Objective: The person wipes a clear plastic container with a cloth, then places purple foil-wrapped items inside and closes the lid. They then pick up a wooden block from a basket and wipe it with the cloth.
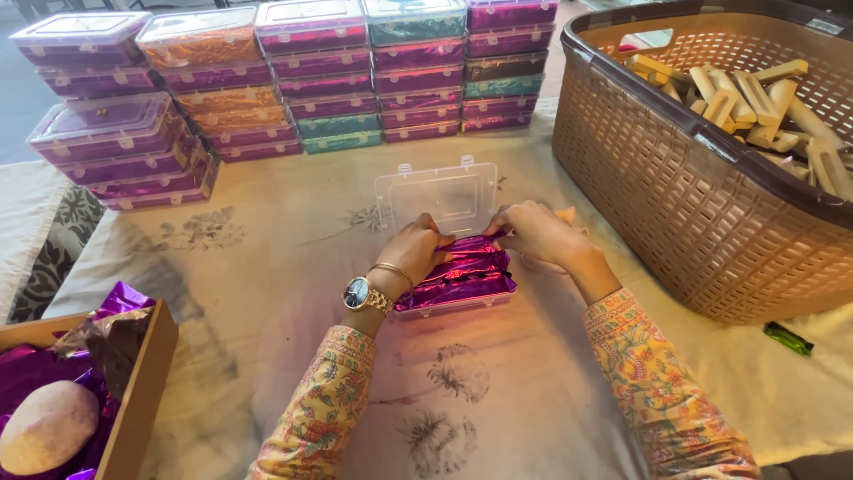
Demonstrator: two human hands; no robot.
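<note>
We see a small clear plastic box (pixel 455 293) in the middle of the table cloth (pixel 293 267), its lid (pixel 435 191) standing open at the back. Shiny purple foil (pixel 466 267) fills it. Our left hand (pixel 416 249) and right hand (pixel 538 233) press down on the foil, fingers bent and close together; we think the tips pinch the foil's top edge, but they are partly hidden. Stacks of closed boxes (pixel 293 71) stand behind. A brown basket (pixel 675 196) of wooden pieces (pixel 746 98) sits to the right.
</note>
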